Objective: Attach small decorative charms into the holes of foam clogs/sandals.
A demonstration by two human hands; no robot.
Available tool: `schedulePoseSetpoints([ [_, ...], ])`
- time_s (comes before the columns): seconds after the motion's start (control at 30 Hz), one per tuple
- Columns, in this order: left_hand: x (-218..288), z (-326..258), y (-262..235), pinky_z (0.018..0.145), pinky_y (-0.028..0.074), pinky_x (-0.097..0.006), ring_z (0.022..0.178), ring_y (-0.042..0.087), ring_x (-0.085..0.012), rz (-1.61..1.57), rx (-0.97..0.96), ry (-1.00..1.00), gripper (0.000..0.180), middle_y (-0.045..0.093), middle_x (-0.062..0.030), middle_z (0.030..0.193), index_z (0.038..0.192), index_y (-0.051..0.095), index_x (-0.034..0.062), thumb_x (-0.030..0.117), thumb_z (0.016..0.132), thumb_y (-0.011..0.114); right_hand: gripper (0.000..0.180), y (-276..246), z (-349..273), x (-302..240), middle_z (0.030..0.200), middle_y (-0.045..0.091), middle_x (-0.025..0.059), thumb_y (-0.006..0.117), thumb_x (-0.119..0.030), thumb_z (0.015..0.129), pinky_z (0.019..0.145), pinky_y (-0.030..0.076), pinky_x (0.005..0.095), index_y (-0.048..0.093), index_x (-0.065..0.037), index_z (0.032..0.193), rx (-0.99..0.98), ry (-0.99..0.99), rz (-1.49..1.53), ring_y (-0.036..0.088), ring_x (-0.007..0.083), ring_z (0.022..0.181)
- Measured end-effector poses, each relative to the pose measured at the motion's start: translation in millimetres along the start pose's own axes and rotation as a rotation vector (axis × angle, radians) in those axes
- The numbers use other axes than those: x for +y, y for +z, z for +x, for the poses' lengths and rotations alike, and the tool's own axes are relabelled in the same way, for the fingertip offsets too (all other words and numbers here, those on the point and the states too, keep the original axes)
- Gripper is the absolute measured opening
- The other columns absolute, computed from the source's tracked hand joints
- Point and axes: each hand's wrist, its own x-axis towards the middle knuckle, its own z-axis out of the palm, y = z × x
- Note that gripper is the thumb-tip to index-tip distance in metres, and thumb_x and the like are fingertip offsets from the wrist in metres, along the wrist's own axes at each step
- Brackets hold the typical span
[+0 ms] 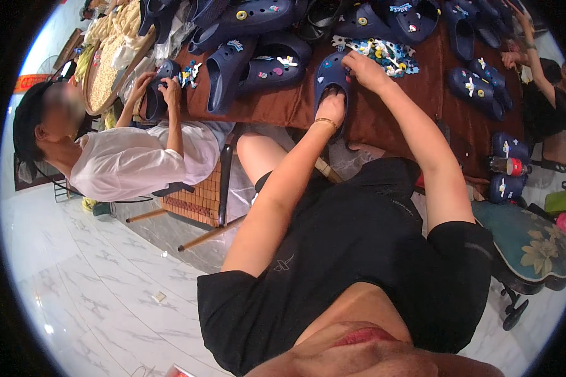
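Note:
A navy foam clog (329,68) with small coloured charms on its top lies at the table's near edge, toe pointing away from me. My left hand (333,108) reaches into its foot opening and holds it from inside; the fingertips are hidden under the upper. At the clog's right side, my right hand (366,70) has its fingers pinched together against the upper. Whatever is between them is too small to make out. Just beyond my right hand spreads a pile of white, blue and yellow charms (390,55).
More navy clogs (277,70) crowd the brown-covered table (415,100). On the left a co-worker in a white shirt (144,157) handles another clog (156,94). Another person's arm (534,60) shows at right. A bottle (509,166) lies between clogs beside a cushioned chair (528,245).

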Motion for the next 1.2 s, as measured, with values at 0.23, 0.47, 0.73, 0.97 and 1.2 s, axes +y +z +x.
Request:
schedulePoseSetpoints([
  [0.23, -6.4, -4.5, 1.8, 0.075, 0.045, -0.046, 0.084, 0.055, -0.0411, -0.019, 0.059, 0.049, 0.014, 0.055, -0.0260, 0.088, 0.084, 0.052, -0.0007, 0.006, 0.076, 0.043, 0.019, 16.5, -29.9, 11.0, 0.084, 0.057, 0.0166, 0.064, -0.011, 0.070, 0.072, 0.044, 0.0415, 0.053, -0.004, 0.084, 0.016, 0.345, 0.103, 0.055, 0.0351, 0.086],
  [0.47, 3.2, -6.0, -6.5, 0.075, 0.044, -0.047, 0.084, 0.055, -0.0407, -0.034, -0.060, 0.088, 0.014, 0.056, -0.0247, 0.088, 0.086, 0.052, 0.0004, 0.006, 0.075, 0.044, 0.038, 6.4, -38.7, 58.3, 0.098, 0.059, 0.0155, 0.060, -0.012, 0.072, 0.075, 0.047, 0.0344, 0.054, -0.002, 0.108, 0.472, 0.650, 0.108, 0.061, 0.0243, 0.079],
  [0.73, -6.4, -4.8, 1.4, 0.075, 0.044, -0.047, 0.082, 0.055, -0.0405, -0.030, -0.039, 0.101, 0.015, 0.056, -0.0253, 0.086, 0.089, 0.050, -0.0004, 0.005, 0.075, 0.046, 0.027, 34.2, -67.7, -19.1, 0.083, 0.062, 0.0159, 0.061, -0.019, 0.074, 0.067, 0.048, 0.0336, 0.058, -0.001, 0.094, 0.445, 0.607, 0.369, 0.061, 0.0243, 0.072],
  [0.97, 1.0, -6.9, -6.4, 0.073, 0.045, -0.048, 0.082, 0.055, -0.0431, -0.129, -0.005, -0.091, 0.032, 0.055, -0.0290, 0.091, 0.103, 0.042, -0.0046, 0.008, 0.075, 0.051, 0.042, 40.6, -113.7, -116.0, 0.066, 0.058, 0.0082, 0.064, -0.029, 0.078, 0.036, 0.042, 0.0256, 0.047, 0.005, 0.098, -0.171, 0.899, 0.803, 0.057, 0.0123, 0.049],
  [1.2, 20.7, -16.6, -14.2, 0.073, 0.044, -0.048, 0.084, 0.052, -0.0441, -0.204, 0.106, -0.036, 0.033, 0.050, -0.0293, 0.094, 0.103, 0.042, -0.0053, 0.007, 0.074, 0.053, 0.053, 38.7, -117.8, -112.0, 0.069, 0.056, 0.0100, 0.066, -0.020, 0.077, 0.039, 0.046, 0.0254, 0.035, 0.006, 0.110, -0.177, 0.885, 0.898, 0.058, 0.0141, 0.051],
])
